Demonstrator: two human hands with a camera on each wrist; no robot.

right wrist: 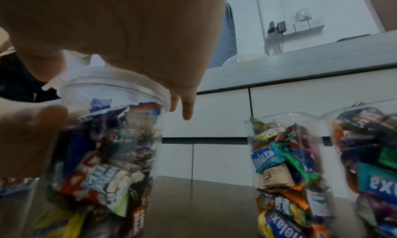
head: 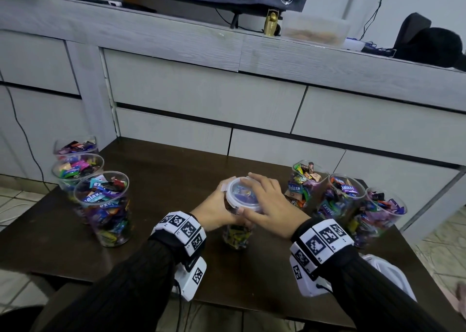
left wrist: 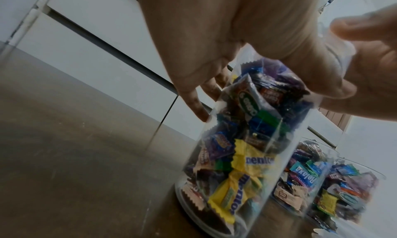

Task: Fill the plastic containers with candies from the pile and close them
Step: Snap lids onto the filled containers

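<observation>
A clear plastic container [head: 237, 235] full of wrapped candies stands in the middle of the dark table [head: 176, 180]. A white-rimmed clear lid [head: 242, 193] sits on top of it. My left hand [head: 216, 210] grips the container's upper wall, fingers [left wrist: 193, 104] round the far side and thumb on the near side. My right hand [head: 263, 200] lies over the lid. Its fingers [right wrist: 187, 112] hook over the lid's [right wrist: 103, 78] far rim, and the thumb [right wrist: 32, 131] presses the container [right wrist: 103, 156] just below the rim. A lid tab sticks out on the left.
Three uncovered containers of candies [head: 103, 205] stand in a row at the table's left. Three more [head: 340, 200] stand at the right, close to my right hand. White lids [head: 385, 271] lie at the near right corner. A grey cabinet [head: 201, 92] rises behind the table.
</observation>
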